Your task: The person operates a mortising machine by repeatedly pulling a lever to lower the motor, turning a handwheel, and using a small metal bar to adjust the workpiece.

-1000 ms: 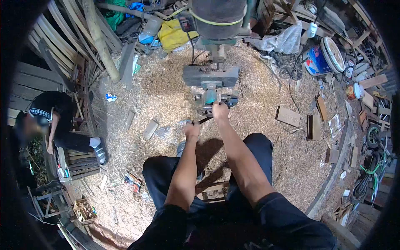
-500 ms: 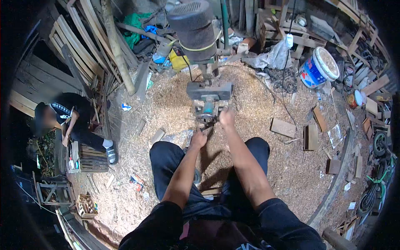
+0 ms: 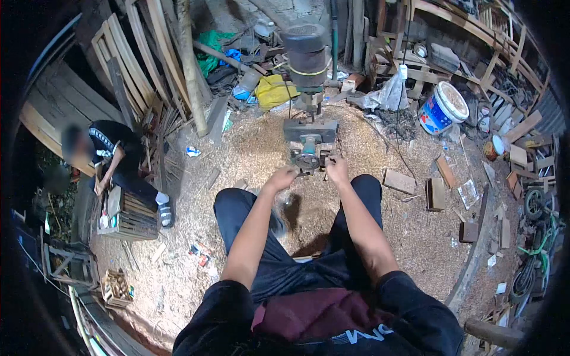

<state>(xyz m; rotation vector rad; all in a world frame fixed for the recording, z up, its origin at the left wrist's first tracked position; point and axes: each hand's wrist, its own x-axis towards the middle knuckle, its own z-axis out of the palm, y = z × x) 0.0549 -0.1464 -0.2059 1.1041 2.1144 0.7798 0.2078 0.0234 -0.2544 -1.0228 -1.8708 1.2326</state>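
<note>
Before me a vise with a teal body [image 3: 309, 145] and a round handwheel [image 3: 307, 161] is fixed at the front of a machine's dark metal block [image 3: 310, 129]. My left hand [image 3: 281, 178] is at the wheel's lower left, its fingers closed around the end of a dark handle [image 3: 303, 173]. On the vise's right side my right hand [image 3: 336, 169] is closed, fingertips pinched beside a small dark part; what they hold is too small to make out. Above the block hangs the machine's drill-like spindle [image 3: 313, 109], beneath a dusty motor [image 3: 306, 56].
Wood shavings [image 3: 255, 142] cover the ground. Wooden blocks [image 3: 400, 181] lie right, near a paint bucket [image 3: 443, 108]. Another person [image 3: 113, 154] sits at left on a slatted crate [image 3: 133, 216]. Curved wooden pieces [image 3: 116, 59] lean behind them. A cable [image 3: 395, 145] crosses the shavings.
My view has shifted, so the machine appears farther right. My left hand has moved from in front of the vise to the wheel's left; my right hand remains on the right side.
</note>
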